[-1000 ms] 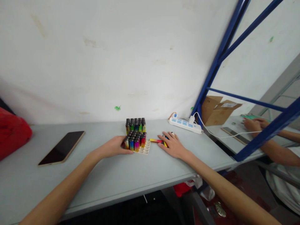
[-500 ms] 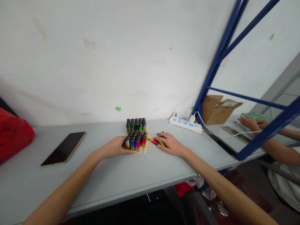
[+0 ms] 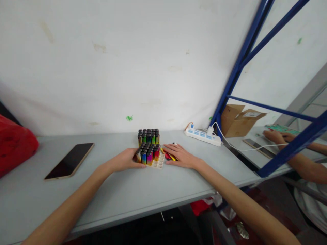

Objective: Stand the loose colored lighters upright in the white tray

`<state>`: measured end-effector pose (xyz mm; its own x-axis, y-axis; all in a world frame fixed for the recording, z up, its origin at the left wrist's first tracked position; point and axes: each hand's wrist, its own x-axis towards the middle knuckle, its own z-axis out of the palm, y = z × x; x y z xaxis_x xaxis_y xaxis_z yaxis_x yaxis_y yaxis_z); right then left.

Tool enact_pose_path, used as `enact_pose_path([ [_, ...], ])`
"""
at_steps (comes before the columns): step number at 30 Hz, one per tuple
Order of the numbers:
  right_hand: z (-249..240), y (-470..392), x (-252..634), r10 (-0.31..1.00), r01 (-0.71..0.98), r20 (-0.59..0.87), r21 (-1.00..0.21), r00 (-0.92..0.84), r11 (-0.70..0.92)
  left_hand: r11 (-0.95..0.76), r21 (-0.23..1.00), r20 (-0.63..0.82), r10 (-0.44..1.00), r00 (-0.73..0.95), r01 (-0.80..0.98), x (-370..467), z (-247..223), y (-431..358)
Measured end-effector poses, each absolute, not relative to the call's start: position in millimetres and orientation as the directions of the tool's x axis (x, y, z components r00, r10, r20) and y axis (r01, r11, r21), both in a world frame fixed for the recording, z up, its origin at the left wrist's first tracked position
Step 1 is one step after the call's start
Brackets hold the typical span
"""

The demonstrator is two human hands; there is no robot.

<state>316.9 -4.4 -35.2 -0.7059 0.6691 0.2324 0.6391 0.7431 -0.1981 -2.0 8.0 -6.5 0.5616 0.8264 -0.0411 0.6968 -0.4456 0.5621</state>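
A dark phone (image 3: pixel 69 161) with a pale edge is lying flat on the grey table (image 3: pixel 122 194), well to the left, its screen facing up. Farther left, a red bag (image 3: pixel 15 144) is bulging in from the edge of view. At the far right of the table, a white power strip (image 3: pixel 202 136) is sitting against the wall (image 3: pixel 127 61), with a white cable (image 3: pixel 245 148) trailing off to the right. Blue metal bars (image 3: pixel 242 58) are rising just beyond it. Behind them an open cardboard box (image 3: pixel 237 119) is resting on a neighbouring table, where another person's hands (image 3: pixel 277 136) are working near a green sheet (image 3: pixel 282 128).
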Motion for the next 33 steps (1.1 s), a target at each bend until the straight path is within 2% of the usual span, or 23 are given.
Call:
enact_pose_path([
  [10,-34,-2,310,0.654,0.573,0.321,-0.317,-0.685,0.756,-0.425,0.572,-0.045,0.838,0.544,0.702,-3,-6,8],
  [18,-38,-13,325,0.754,0.723,0.306,-0.231,-0.581,0.651,-0.431,0.592,-0.041,0.828,0.559,0.681,-2,-6,6],
  [27,-36,-12,331,0.796,0.771,0.191,-0.200,-0.574,0.604,-0.434,0.608,-0.007,0.834,0.551,0.664,-3,-10,8],
  [33,-35,-15,331,0.776,0.749,0.216,-0.206,-0.593,0.629,-0.409,0.599,-0.041,0.843,0.537,0.689,-2,-6,6],
])
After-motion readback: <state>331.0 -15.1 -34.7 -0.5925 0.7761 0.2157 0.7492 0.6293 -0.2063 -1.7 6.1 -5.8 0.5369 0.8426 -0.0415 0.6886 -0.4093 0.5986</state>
